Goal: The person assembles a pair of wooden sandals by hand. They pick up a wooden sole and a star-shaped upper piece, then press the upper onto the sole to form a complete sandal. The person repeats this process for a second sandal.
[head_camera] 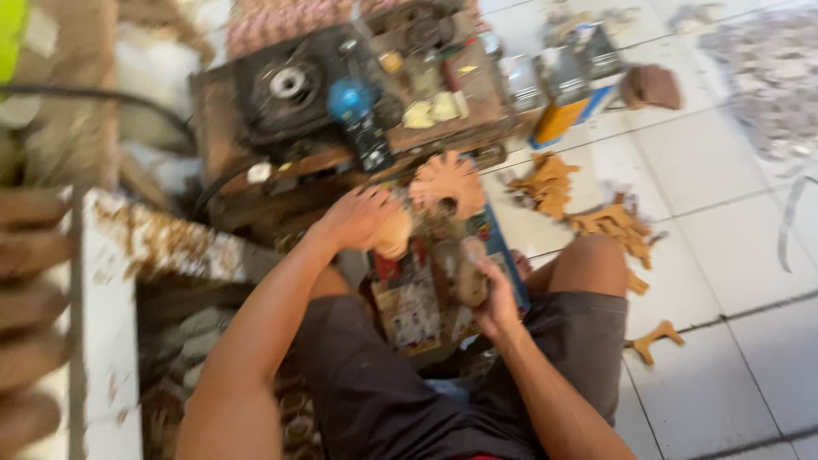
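Head view, looking down past dark shorts to a white tiled floor (733,247). Left hand (358,217) reaching forward, fingers (379,203) curled loosely over a pale rounded wooden piece (394,234) that sits just under and to the right of them; grip probably closed, though motion blur hides the fingertips. Right hand (494,298) drawn nearer the body, fingers (487,271) wrapped around a dark brown lump (460,273), long axis roughly upright, pointing away from the lap. Just beyond both sets of fingers, a flat orange-brown cut-out with radiating lobes (447,183), resting on printed paper (417,302); closer to the left fingers than to the right. Farther ahead, a low wooden block (477,94) carrying a dark motor (285,85) and a blue-capped tool (354,106). Off to the right of the right fingers, scattered wooden offcuts (613,223) on the tiles.
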A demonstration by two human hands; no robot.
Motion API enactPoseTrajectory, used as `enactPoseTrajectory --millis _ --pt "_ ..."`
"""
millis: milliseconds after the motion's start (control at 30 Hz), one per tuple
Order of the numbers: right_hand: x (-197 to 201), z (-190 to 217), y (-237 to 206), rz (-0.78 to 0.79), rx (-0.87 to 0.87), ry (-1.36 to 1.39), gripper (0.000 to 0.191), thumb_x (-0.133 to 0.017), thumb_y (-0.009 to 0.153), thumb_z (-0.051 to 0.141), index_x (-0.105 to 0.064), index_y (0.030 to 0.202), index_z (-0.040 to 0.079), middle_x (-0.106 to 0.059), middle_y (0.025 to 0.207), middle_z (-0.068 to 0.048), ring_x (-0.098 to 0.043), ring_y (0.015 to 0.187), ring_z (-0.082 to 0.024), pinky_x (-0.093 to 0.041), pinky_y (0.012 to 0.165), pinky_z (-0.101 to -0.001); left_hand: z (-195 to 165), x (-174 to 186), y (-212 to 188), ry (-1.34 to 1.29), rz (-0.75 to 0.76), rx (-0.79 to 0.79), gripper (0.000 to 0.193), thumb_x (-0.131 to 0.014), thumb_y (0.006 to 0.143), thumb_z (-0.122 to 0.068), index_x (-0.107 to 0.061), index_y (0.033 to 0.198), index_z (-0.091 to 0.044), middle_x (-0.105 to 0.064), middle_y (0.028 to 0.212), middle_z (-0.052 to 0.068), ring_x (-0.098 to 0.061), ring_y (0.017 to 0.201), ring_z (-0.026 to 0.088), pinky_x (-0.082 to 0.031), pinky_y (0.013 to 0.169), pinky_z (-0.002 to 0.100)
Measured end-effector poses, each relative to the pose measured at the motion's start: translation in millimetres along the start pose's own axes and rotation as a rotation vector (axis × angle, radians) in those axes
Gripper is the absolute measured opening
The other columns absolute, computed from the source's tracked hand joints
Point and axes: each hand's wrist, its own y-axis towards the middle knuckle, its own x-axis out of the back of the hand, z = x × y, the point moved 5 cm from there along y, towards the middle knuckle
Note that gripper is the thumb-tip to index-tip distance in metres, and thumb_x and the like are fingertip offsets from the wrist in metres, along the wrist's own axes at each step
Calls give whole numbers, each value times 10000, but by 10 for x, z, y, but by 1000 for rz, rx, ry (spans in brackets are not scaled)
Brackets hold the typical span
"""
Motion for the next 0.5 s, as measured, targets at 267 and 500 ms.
enactPoseTrajectory --millis 267,500 --pt "66 -17 80 16 -11 41 455 -574 897 288 -603 1325 134 -684 1201 -31 -647 1076 -224 -506 937 -410 91 55 -169 -40 -282 24 239 -654 928 -237 -624 1126 -105 -675 1158 98 -646 1149 283 -537 963 435" --pt "94 -22 17 108 -139 81 563 -564 850 164 -532 1394 25 -673 1244 -92 -646 1070 -256 -534 938 -463 -121 -611 -599 -1610 -774 810 245 -585 969 -277 -613 1069 -55 -678 904 104 -656 731 184 -555 590 342"
